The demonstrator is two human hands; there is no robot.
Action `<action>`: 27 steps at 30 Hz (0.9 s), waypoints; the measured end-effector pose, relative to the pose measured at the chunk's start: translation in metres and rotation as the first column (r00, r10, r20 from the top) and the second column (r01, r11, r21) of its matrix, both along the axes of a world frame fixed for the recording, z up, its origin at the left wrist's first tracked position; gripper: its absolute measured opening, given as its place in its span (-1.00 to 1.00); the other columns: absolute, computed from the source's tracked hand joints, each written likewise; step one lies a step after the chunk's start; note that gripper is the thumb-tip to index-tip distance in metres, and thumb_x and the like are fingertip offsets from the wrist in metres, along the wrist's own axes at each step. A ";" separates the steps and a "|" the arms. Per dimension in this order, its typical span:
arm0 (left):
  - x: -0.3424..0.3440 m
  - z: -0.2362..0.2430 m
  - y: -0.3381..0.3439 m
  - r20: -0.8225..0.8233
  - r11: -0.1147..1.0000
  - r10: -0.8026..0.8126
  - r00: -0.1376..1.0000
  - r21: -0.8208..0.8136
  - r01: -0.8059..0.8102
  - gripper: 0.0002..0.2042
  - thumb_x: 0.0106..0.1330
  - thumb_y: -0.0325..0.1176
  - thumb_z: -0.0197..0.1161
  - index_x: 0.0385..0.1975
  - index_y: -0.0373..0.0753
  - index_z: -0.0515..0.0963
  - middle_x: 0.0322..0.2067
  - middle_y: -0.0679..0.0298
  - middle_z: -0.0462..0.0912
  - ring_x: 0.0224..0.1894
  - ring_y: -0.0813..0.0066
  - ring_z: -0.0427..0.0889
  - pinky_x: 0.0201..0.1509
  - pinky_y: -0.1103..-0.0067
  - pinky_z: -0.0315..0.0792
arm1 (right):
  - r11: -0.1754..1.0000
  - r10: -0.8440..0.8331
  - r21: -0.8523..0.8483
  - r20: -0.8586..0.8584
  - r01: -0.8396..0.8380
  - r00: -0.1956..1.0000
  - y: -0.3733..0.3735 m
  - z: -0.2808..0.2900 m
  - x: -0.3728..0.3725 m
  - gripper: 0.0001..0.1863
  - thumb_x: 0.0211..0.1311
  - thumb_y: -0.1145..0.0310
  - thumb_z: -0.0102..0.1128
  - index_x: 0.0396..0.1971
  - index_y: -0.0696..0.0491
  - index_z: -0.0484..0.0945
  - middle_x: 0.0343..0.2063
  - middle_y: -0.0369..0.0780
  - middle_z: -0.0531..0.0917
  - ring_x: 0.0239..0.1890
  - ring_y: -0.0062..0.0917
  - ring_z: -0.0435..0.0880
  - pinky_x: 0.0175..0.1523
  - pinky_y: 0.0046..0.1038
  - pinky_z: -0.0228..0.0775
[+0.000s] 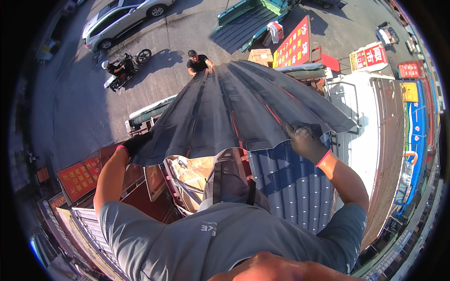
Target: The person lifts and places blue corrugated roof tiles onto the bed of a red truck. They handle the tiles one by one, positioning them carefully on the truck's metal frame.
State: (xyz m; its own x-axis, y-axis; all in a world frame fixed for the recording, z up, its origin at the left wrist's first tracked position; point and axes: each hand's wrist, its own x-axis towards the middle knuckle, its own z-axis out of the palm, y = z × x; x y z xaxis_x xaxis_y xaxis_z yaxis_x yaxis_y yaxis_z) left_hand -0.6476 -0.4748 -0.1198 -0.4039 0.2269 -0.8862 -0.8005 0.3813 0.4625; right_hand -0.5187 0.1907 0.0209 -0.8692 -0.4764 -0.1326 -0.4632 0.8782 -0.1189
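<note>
A long, dark grey corrugated roofing sheet (211,110) stretches away in front of me, its wavy near edge just ahead of my body. My left hand (138,143), in a dark glove with a pink cuff, is closed on the sheet's near left corner; its fingers are partly lost in shadow. Toward the right of the same edge, my right hand (305,142), gloved alike, grips the sheet from above. At the far end and lower down, a person in a black top and cap (198,62) has both hands on the sheet.
Blue ribbed roofing sheets (293,187) lie below my right arm. Red signboards (82,178) stand at left, and a white roof-like surface (349,100) lies at right. On the ground beyond are a motorcycle (126,70) with a rider, a white car (126,21) and a green truck bed (248,25).
</note>
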 end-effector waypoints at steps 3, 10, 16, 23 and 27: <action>0.079 0.100 0.110 0.143 0.982 0.181 0.973 -0.083 -0.171 -0.58 0.24 -0.06 0.32 -0.19 -0.36 0.63 -0.36 0.19 0.70 -0.46 0.40 0.68 -0.27 0.51 0.60 | 0.990 -0.048 0.134 -0.026 0.051 0.999 0.022 0.042 0.107 -0.59 0.00 0.48 0.06 -0.06 0.20 0.49 -0.44 -0.12 0.61 -0.33 -0.29 0.63 -0.23 -0.29 0.46; 0.375 0.219 0.140 -0.054 0.968 0.074 0.996 -0.238 -0.085 -0.49 0.19 -0.01 0.35 -0.13 -0.41 0.59 -0.30 0.14 0.69 -0.37 0.39 0.69 -0.24 0.51 0.58 | 0.994 -0.104 -0.033 -0.117 0.101 0.988 0.040 0.137 0.392 -0.57 -0.04 0.54 0.08 -0.06 0.21 0.49 -0.28 -0.08 0.61 -0.26 -0.25 0.63 -0.13 -0.29 0.48; 0.476 0.289 0.184 0.019 0.989 0.120 0.993 -0.084 -0.118 -0.52 0.29 -0.06 0.26 -0.04 -0.41 0.55 -0.22 0.07 0.69 -0.25 0.25 0.72 -0.12 0.42 0.62 | 0.886 -0.460 -0.237 -0.351 0.398 0.815 0.086 0.136 0.543 -0.51 -0.09 0.62 0.04 -0.08 0.01 0.62 -0.24 -0.10 0.66 -0.18 -0.19 0.63 -0.04 -0.24 0.47; 0.578 0.247 0.196 0.009 0.935 0.331 0.943 0.128 -0.330 -0.48 0.23 -0.08 0.34 -0.07 -0.50 0.53 -0.24 0.08 0.67 -0.29 0.31 0.68 -0.16 0.45 0.59 | 0.746 -0.652 -0.394 -0.265 0.537 0.711 0.104 0.149 0.584 -0.53 -0.10 0.64 0.02 -0.15 -0.04 0.68 -0.20 -0.12 0.68 -0.12 -0.23 0.63 0.05 -0.31 0.45; 0.631 0.230 0.221 -0.033 0.949 0.307 0.951 0.088 -0.303 -0.43 0.31 -0.06 0.23 0.12 -0.44 0.41 -0.06 0.06 0.60 -0.15 0.21 0.66 -0.05 0.35 0.60 | 0.714 -0.696 -0.363 -0.268 0.599 0.666 0.121 0.122 0.616 -0.53 -0.10 0.64 0.01 -0.16 -0.03 0.68 -0.17 -0.11 0.67 -0.08 -0.22 0.61 0.08 -0.31 0.42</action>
State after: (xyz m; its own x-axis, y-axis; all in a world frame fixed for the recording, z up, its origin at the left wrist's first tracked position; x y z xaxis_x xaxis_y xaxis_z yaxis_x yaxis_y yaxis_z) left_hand -0.0169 -0.2535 0.1098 -0.5044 0.1569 -0.8491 -0.8501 0.0818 0.5202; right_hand 0.0969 0.3117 0.1426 -0.9234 0.2538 0.2880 0.1644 0.9395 -0.3006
